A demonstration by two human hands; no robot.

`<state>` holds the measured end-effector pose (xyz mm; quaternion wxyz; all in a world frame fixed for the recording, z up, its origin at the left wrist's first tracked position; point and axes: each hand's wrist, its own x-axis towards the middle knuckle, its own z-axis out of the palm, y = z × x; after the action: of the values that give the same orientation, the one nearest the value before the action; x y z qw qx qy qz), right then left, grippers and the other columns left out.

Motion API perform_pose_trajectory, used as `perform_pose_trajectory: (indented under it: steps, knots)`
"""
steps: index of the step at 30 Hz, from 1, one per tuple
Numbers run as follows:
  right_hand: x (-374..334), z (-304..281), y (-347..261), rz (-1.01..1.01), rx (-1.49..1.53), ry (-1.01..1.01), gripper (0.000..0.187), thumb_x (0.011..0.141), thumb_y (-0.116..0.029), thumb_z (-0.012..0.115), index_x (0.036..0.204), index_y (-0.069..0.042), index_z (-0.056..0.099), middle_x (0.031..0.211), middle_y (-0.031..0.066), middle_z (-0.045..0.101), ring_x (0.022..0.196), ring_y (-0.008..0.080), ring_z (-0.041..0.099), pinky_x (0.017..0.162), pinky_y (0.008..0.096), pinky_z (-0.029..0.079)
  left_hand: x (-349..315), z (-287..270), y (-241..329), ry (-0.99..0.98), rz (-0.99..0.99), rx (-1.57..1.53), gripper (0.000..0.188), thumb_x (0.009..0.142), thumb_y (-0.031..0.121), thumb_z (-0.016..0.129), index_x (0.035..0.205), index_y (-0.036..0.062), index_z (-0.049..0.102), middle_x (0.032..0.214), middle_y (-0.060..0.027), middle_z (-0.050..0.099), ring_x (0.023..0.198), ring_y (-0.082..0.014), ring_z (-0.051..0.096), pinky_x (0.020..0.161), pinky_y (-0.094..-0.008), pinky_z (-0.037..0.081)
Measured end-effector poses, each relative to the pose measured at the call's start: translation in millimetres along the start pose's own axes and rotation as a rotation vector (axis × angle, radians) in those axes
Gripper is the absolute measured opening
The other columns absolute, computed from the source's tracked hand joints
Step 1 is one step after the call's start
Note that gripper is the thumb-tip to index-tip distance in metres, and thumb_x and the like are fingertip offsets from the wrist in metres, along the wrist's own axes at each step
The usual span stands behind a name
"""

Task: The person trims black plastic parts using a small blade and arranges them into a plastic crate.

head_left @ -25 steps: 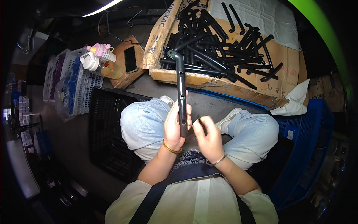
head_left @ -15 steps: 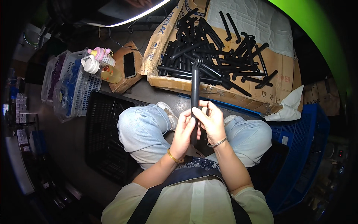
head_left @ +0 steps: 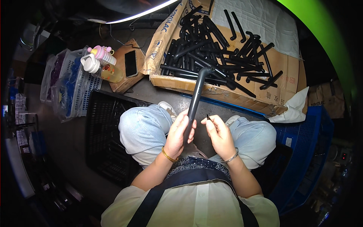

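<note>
My left hand [head_left: 179, 133] is wrapped round the lower end of a black tube [head_left: 196, 99] with a bent top end. The tube stands slanted above my lap, its bend up and turned to the right, in front of the carton's near edge. Apart from the tube, to its right, my right hand [head_left: 221, 138] is closed in a pinch on a small dark pointed tool [head_left: 208, 117]. Only the tip of that tool shows; the fingers hide the rest. A heap of similar black bent tubes [head_left: 194, 51] lies in the opened cardboard carton [head_left: 280, 99] beyond my hands.
Left of the carton, a phone [head_left: 131, 63] lies on a brown box [head_left: 123, 87], beside a drink bottle [head_left: 111, 73]. A white basket [head_left: 92, 90] holds blue items in plastic. A black crate [head_left: 109, 151] stands by my left knee, a blue crate [head_left: 308, 151] at the right.
My right hand has come off the tube and moved down and right with the pointed tool. In my left hand, the tube has tilted and turned, its bent end now toward the right.
</note>
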<state>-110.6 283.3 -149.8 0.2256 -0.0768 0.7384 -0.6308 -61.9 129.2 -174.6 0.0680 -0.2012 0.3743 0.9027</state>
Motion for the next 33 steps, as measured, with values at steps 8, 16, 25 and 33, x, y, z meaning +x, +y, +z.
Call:
perform_pose_trajectory:
  steps: [8,16,25,33]
  knots:
    - [17.2,-0.6,-10.2,-0.066,-0.075,0.158,0.019,0.094,-0.011,0.061,0.106,0.002,0.055,0.092,0.0141,0.067,0.087,0.0171,0.066,0.078,0.0312,0.051,-9.7,-0.8,-6.3,-0.037,-0.037,0.084,0.03,0.103,0.022,0.044,0.127,0.003,0.048,0.087,-0.0044,0.056,0.056,-0.0053,0.049,0.045,-0.0171,0.04]
    - [-12.6,9.1,-22.6,-0.067,-0.28,-0.16,0.019,0.098,-0.017,0.05,0.092,-0.002,0.059,0.077,0.0149,0.069,0.075,0.0327,0.069,0.066,0.0395,0.053,-12.5,-0.2,-11.9,0.007,0.133,0.18,0.037,0.104,0.019,0.043,0.136,0.0015,0.043,0.098,-0.0045,0.056,0.062,-0.0052,0.049,0.048,-0.0173,0.039]
    - [-12.6,9.4,-22.1,-0.051,-0.303,-0.148,0.02,0.098,-0.018,0.05,0.091,-0.002,0.059,0.075,0.0168,0.068,0.072,0.0365,0.067,0.064,0.0434,0.052,-13.2,-2.6,-13.6,0.003,0.173,0.246,0.038,0.103,0.017,0.045,0.139,0.0021,0.043,0.096,-0.0027,0.056,0.063,-0.0025,0.048,0.049,-0.0155,0.041]
    - [-12.4,8.2,-16.8,-0.007,-0.277,-0.179,0.021,0.098,-0.02,0.05,0.09,-0.003,0.06,0.074,0.0197,0.066,0.072,0.0394,0.065,0.064,0.0459,0.051,-16.3,-0.4,-12.9,0.026,0.202,0.339,0.038,0.103,0.016,0.047,0.138,0.0018,0.044,0.091,0.0001,0.055,0.062,-0.0013,0.046,0.05,-0.0149,0.038]
